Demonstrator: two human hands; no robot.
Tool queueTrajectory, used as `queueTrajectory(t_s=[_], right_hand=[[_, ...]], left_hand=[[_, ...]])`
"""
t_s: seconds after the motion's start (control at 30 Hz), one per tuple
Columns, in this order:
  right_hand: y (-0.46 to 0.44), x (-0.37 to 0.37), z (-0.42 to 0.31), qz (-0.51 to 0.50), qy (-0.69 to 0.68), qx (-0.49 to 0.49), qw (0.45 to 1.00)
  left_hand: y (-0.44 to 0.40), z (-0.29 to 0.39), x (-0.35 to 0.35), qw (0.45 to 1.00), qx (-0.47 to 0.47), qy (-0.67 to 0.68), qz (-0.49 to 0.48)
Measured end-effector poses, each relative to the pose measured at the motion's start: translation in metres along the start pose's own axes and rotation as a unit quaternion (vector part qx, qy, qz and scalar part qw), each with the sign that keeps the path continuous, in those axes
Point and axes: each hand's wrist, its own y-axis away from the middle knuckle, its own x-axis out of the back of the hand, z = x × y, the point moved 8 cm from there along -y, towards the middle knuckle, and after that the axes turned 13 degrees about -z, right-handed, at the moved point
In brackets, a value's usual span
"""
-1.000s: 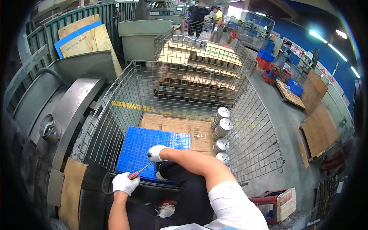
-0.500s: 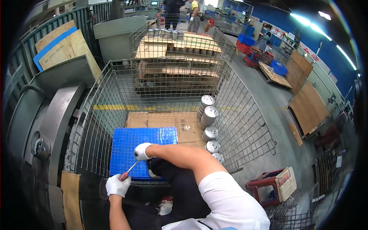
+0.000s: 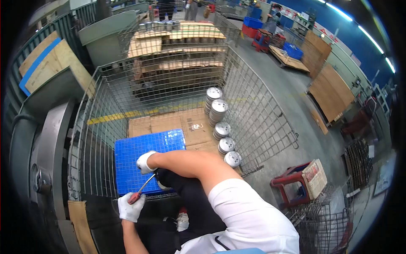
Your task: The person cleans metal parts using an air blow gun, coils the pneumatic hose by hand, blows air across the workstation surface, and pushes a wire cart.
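My left hand (image 3: 130,208), in a white glove, is closed around the red handle of a screwdriver (image 3: 134,197). Its metal shaft slants up and right, toward my right hand. My right hand (image 3: 146,162), also gloved, is curled over a blue plastic crate or board with a grid surface (image 3: 127,152). What its fingers hold, if anything, is hidden. Beneath both hands, the blue piece lies on cardboard (image 3: 169,122) inside a wire mesh cage (image 3: 101,101). Along the cage's right side stand several round metal cylinders (image 3: 218,112), some stacked.
Behind the cage is another wire cage holding wooden boards (image 3: 182,31) and metal cylinders. A red stool (image 3: 287,184) with cardboard on it stands at my right. Left of me is a grey metal machine (image 3: 53,139). People stand far back.
The whole view has shifted, with the cages and cylinders now further left and higher. My two hands keep nearly the same pose, the screwdriver still in my left.
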Motion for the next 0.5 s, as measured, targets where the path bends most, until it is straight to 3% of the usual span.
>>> queueTrajectory(t_s=[0.17, 0.33, 0.43, 0.5], right_hand=[[0.014, 0.009, -0.003, 0.017, 0.034, 0.014, 0.999], [-0.006, 0.012, 0.003, 0.036, 0.125, 0.009, 0.991], [-0.014, 0.026, -0.007, 0.079, 0.249, 0.009, 0.965], [0.007, 0.038, -0.02, 0.089, 0.248, 0.028, 0.964]], left_hand=[[-0.001, 0.001, -0.008, 0.998, -0.026, 0.039, -0.035], [-0.005, -0.039, -0.004, 0.994, -0.02, 0.102, 0.024], [-0.009, -0.05, 0.012, 0.996, 0.008, 0.082, 0.041], [-0.01, -0.056, 0.017, 0.995, -0.004, 0.077, 0.067]])
